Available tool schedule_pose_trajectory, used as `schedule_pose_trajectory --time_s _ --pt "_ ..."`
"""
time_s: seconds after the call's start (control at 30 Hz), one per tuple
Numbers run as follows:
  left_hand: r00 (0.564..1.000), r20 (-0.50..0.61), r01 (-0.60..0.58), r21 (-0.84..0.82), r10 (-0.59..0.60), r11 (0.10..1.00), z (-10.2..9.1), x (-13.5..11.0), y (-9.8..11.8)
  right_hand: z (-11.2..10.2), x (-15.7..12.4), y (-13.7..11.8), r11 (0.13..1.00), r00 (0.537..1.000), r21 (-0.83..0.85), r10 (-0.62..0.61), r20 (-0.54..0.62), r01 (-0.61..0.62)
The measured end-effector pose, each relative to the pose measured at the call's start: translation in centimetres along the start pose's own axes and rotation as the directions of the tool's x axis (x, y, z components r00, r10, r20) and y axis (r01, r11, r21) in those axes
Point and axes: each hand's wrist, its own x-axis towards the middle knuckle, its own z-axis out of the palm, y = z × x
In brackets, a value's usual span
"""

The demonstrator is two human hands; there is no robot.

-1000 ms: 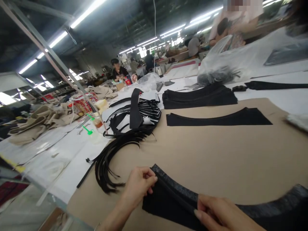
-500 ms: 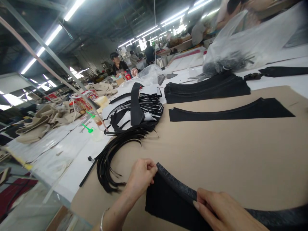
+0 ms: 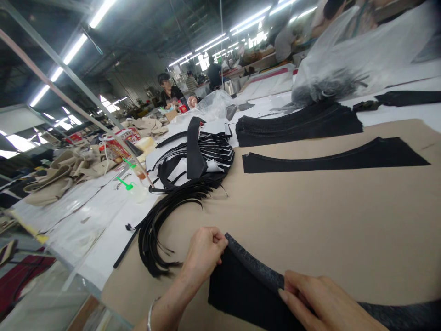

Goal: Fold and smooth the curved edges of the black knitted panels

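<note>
Since the first frame, one second earlier, the right-hand stretch of the black fabric piece point(image 3: 241, 294) has dropped toward the lower edge of the view, while both hands hold it at nearly the same places. Clock positions are read from the centre of the view. The piece extends from 6 o'clock toward 4 o'clock over a beige sheet point(image 3: 344, 230); a speckled grey band point(image 3: 257, 266) follows its curved upper edge. At 6 o'clock, the left hand point(image 3: 203, 250) pinches the piece's upper corner between thumb and curled fingers; a bracelet point(image 3: 149, 315) encircles the wrist. Between 4 and 5 o'clock, the right hand point(image 3: 312, 296) pinches the banded edge, thumb on the near side; its remaining fingers are partly hidden. Loose black strips point(image 3: 146, 243) curve at 8 o'clock, near the left hand. Just beyond them lies a heap of black, pale-edged pieces point(image 3: 215, 149). At 3 o'clock, a single black panel point(image 3: 337, 164) lies flat on the sheet, with a stack of black panels point(image 3: 292, 126) behind it at 2 o'clock. Between 10 and 11 o'clock, a co-worker point(image 3: 172, 94) appears in the background.
</note>
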Motion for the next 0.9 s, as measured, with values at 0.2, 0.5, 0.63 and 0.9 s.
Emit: schedule_pose_trajectory --time_s 0.2,0.5,0.63,0.9 --pt "1.000 -0.018 -0.010 0.029 0.010 1.000 -0.2 -0.3 0.5 0.0 -0.1 0.2 1.000 1.000 -0.007 -0.010 -0.010 0.010" --pt "0.999 -0.037 -0.010 0.053 0.012 0.999 -0.1 -0.3 0.4 -0.7 -0.4 -0.4 1.000 1.000 -0.023 -0.002 -0.013 0.001" --pt "0.999 -0.042 -0.019 0.053 0.021 0.998 0.0 -0.2 0.3 -0.7 -0.4 -0.6 1.000 1.000 -0.020 -0.011 -0.019 0.011" --pt "0.996 -0.070 -0.045 0.062 0.049 0.997 0.2 -0.4 0.2 0.3 -0.2 0.3 0.996 0.989 0.018 -0.089 -0.117 0.092"
